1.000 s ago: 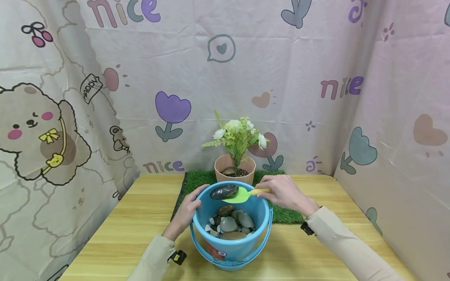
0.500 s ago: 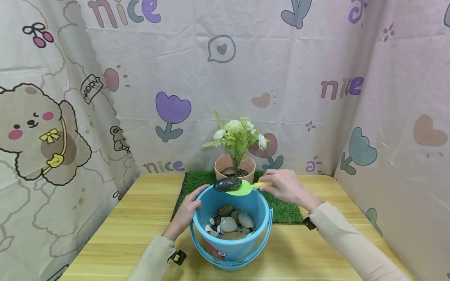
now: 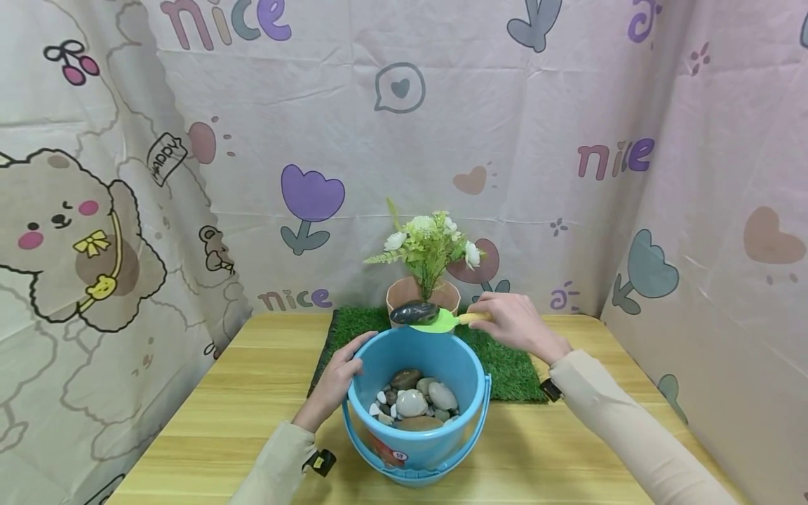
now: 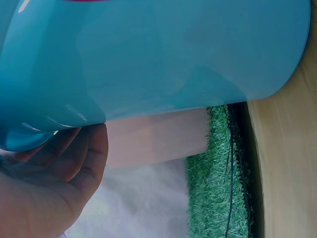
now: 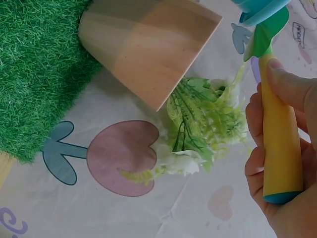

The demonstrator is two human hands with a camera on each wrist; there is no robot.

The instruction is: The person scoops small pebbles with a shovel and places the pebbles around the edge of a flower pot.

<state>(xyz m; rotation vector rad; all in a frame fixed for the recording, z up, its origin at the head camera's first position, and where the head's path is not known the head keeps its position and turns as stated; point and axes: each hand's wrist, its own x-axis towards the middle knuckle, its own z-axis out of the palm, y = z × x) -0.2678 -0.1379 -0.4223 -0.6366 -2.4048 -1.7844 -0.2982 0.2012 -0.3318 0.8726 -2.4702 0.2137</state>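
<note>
Our right hand (image 3: 514, 321) wraps its fingers round a trowel (image 3: 449, 320) bearing a dark stone (image 3: 414, 313), seen just past the bucket (image 3: 435, 449), before the pot (image 5: 148, 44); our left hand (image 3: 337, 379) grips the bucket's left rim.

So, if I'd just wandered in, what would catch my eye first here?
Probably the big blue bucket on the table, with stones inside. Next, the shiny dark stone on a green trowel in the right hand, seen above the bucket's far rim. Behind, white flowers rise from a peach pot.
</note>
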